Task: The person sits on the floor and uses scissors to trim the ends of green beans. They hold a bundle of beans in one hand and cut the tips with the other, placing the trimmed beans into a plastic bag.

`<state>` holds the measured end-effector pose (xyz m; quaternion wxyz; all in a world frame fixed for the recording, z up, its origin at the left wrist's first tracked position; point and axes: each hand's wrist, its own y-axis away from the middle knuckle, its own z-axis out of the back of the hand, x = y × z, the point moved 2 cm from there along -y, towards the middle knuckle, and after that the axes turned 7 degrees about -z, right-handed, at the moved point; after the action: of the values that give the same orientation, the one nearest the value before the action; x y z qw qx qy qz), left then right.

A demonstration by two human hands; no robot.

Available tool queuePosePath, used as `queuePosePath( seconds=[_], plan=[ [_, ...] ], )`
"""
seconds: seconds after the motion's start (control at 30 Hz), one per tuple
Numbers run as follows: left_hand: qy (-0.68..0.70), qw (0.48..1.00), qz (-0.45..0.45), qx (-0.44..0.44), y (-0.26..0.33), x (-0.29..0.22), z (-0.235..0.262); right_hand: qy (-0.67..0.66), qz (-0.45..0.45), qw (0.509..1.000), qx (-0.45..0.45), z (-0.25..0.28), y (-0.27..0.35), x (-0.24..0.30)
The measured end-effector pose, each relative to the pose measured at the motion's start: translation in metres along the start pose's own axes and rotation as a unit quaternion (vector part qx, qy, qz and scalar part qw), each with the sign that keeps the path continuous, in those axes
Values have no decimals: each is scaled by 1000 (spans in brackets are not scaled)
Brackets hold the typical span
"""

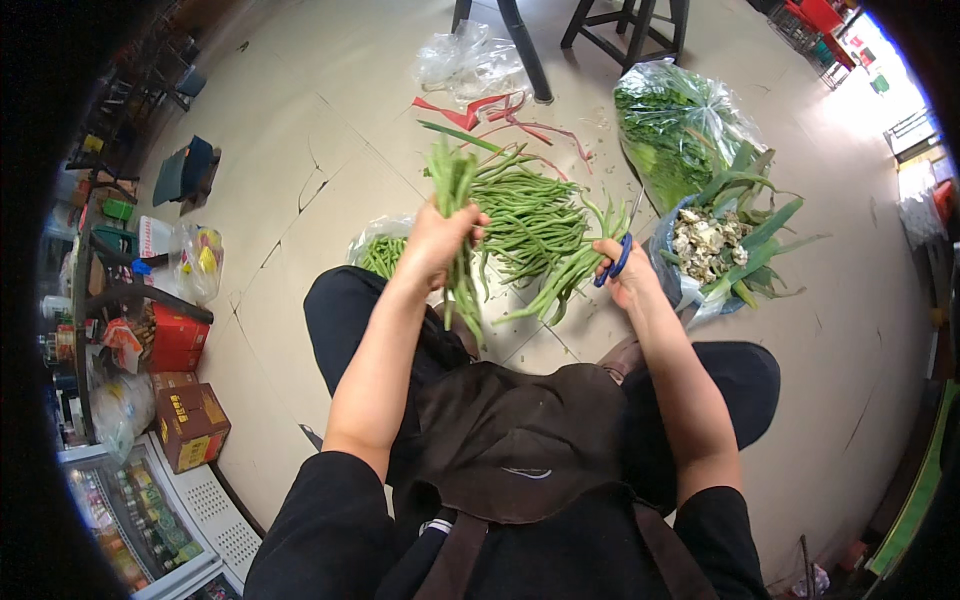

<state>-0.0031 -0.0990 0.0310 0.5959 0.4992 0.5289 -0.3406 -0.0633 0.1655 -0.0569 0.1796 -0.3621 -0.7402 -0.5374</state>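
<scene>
My left hand (437, 243) is closed round a bunch of long green beans (455, 180), which stands out above and below the fist and is slightly blurred at its lower end. In my right hand (625, 272) is a pair of scissors (616, 263) with blue handles, the blades pointing away from me. A second, looser bunch of green beans (568, 272) lies against the fingers of that hand; whether they grip it too I cannot tell. Between my hands a heap of green beans (525, 215) is spread on the floor. Shorter bean pieces (383, 256) fill a clear bag by my left knee.
Right of the heap stand a clear bag of leafy greens (665, 130) and a bag of scraps with green leaves (715, 245). Red ties (490, 115), a crumpled clear bag (465, 62) and dark stool legs (525, 50) lie beyond. Cartons (188, 420) and a glass-fronted cooler (150, 520) line the left.
</scene>
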Motion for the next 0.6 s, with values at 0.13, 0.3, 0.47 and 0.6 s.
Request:
queuePosePath(
  seconds=[0.13, 0.3, 0.47, 0.6],
  plan=[
    [125, 992, 33, 4, 14, -7, 42, -66, -74, 994, -38, 12, -57, -70],
    [195, 969, 98, 114, 32, -7, 26, -143, -92, 972, -164, 29, -120, -148],
    [249, 930, 99, 253, 34, -12, 0, -6, -31, 990, -135, 55, -122, -158],
    [270, 920, 96, 265, 38, -12, -15, -41, -77, 996, -20, 31, -65, -103]
  ],
)
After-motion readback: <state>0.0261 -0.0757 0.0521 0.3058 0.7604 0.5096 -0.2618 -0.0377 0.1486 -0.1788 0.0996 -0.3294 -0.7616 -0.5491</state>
